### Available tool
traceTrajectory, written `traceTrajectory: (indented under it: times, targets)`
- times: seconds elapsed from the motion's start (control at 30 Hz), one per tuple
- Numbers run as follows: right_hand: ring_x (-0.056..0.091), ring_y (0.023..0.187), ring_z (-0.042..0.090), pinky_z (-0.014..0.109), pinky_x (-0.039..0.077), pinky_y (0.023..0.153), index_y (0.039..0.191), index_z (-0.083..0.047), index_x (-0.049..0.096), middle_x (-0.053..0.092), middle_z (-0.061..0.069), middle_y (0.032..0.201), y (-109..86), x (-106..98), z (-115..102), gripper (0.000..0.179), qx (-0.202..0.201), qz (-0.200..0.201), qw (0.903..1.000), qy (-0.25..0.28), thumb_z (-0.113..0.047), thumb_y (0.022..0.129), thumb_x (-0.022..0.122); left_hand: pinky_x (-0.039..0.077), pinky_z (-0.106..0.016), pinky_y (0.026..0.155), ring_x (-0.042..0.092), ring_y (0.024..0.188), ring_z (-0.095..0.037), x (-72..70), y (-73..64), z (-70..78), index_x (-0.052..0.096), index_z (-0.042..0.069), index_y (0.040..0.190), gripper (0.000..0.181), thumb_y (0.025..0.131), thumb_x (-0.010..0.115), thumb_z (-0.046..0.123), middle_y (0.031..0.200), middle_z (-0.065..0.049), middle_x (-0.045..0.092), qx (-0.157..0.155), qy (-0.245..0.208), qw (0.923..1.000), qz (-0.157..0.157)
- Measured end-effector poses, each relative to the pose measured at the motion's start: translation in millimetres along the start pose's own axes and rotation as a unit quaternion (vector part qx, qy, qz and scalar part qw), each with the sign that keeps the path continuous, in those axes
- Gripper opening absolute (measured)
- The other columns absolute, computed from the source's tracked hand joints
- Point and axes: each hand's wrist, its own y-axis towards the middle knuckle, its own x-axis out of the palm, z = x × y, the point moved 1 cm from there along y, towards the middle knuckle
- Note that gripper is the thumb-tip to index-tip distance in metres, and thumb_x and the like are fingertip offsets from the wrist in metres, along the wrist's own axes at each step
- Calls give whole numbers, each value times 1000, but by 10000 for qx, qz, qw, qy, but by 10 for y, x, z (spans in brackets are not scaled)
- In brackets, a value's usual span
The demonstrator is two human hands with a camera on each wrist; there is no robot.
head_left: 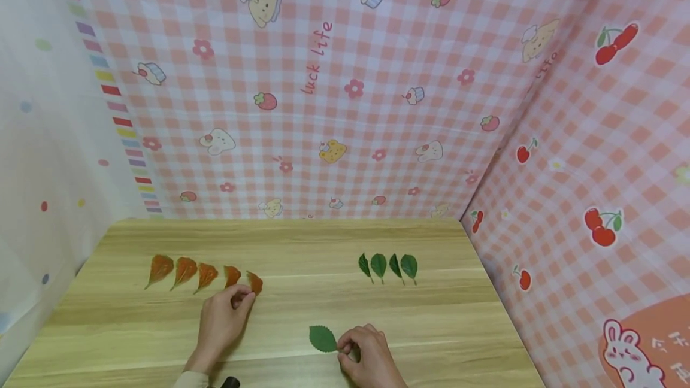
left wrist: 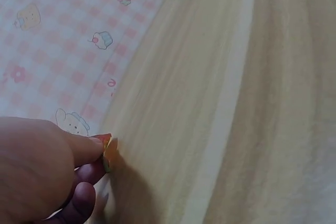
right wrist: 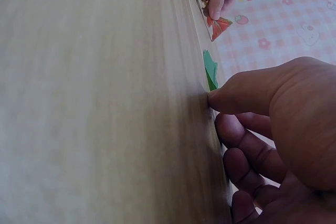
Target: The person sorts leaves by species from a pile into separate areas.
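My left hand (head_left: 222, 319) pinches an orange leaf (head_left: 256, 282) between thumb and fingertips, at the right end of a row of orange leaves (head_left: 185, 270). The left wrist view shows this orange leaf (left wrist: 111, 153) low over the wooden table, partly hidden by the fingertips. Nearer the front, my right hand (head_left: 369, 352) pinches the stem end of a green leaf (head_left: 322, 338) with a toothed edge, its blade pointing left. In the right wrist view the green leaf (right wrist: 210, 71) stretches out beyond the thumb.
Several dark green leaves (head_left: 379, 265) stand in a row at the back right of the wooden table (head_left: 302, 250), stems toward the front. A pink checked cloth (head_left: 323, 112) rises behind the table, and another wall (head_left: 571, 166) borders its right side. A small black object (head_left: 230, 382) shows at the front edge.
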Motion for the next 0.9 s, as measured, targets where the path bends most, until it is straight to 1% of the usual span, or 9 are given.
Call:
traceTrajectory:
  times: [0.13, 0.3, 0.37, 0.53, 0.73, 0.9]
  targets:
    - [56, 87, -1, 27, 39, 82, 91, -23, 78, 73, -16, 86, -3, 0, 0, 22, 26, -11, 10000, 33, -5, 90, 90, 46, -24, 66, 57, 69, -1, -5, 48, -10, 85, 5, 99, 9, 101, 87, 14, 80, 0, 79, 7, 87, 10000, -30]
    - [57, 88, 0, 27, 38, 82, 92, -23, 78, 74, -16, 86, -4, 2, -4, 22, -1, 11, 10000, 26, -5, 90, 90, 47, -25, 67, 59, 71, -3, 3, 89, -30, 85, 4, 99, 12, 103, 85, 16, 82, -1, 79, 58, 92, 9999, -12]
    - [57, 88, -1, 27, 38, 81, 92, -23, 78, 74, -16, 86, -4, 3, -6, 21, -2, 13, 10000, 37, -5, 90, 90, 46, -25, 67, 59, 72, -4, 8, 98, -39, 85, 5, 100, 10, 103, 84, 15, 82, -2, 79, 34, 79, 10000, -15]
    - [57, 88, 0, 27, 37, 80, 91, -23, 78, 74, -16, 86, -7, 7, -7, 21, -24, 42, 10000, -5, -5, 90, 89, 46, -25, 69, 60, 75, -7, 9, 111, -57, 85, 7, 103, 5, 103, 82, 11, 86, -4, 79, -183, 56, 9998, -86]
    - [57, 88, -1, 27, 37, 81, 91, -25, 78, 73, -17, 86, -4, 8, -8, 19, 77, 29, 9999, 64, -8, 93, 88, 46, -26, 71, 61, 78, -11, 0, 104, -58, 84, 5, 104, 7, 104, 80, 10, 89, -6, 79, -416, 131, 9989, -177]
    - [56, 87, 0, 27, 37, 82, 90, -25, 78, 73, -16, 86, -8, 2, -15, 19, 140, 22, 9998, 137, -10, 94, 88, 45, -27, 71, 61, 77, -11, 11, 91, -44, 85, 6, 103, 7, 104, 80, 11, 87, -5, 78, -471, 181, 9987, -122]
